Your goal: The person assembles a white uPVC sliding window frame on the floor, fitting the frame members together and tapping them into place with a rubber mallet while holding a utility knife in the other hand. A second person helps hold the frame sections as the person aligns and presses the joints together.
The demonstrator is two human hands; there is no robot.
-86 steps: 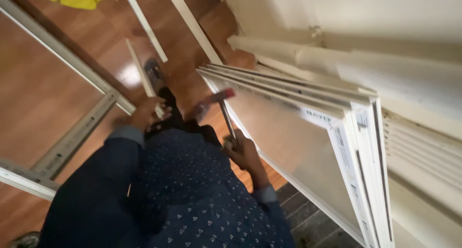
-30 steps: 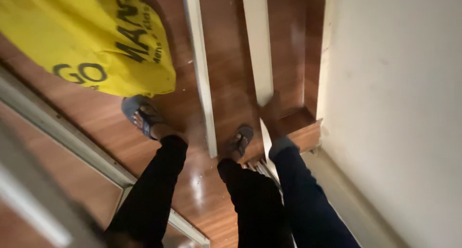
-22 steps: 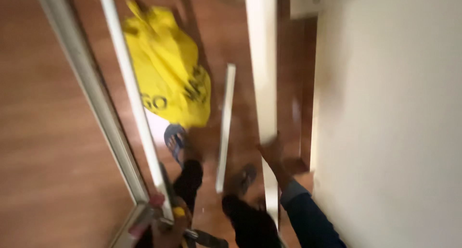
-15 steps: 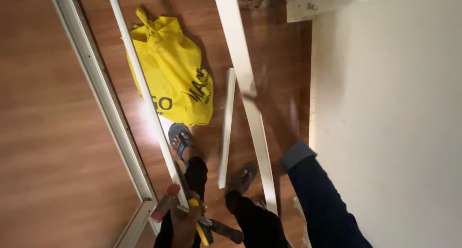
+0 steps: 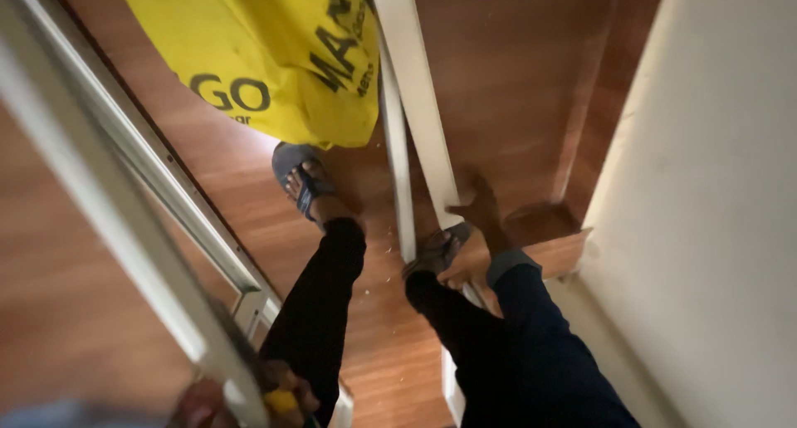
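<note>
Bag [image 5: 266,54] on floor [image 5: 515,79] left of plank [image 5: 415,96]; wall [image 5: 722,204] right

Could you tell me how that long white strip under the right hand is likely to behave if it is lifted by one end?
The white strip looks long, thin and straight, so probably light but whippy at its far end. The right hand presses only its near end, so it may pivot on the glossy wooden floor.

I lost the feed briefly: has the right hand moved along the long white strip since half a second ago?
Cannot tell for sure. The right hand grips the white strip near the wooden step as before; the camera shifted.
</note>
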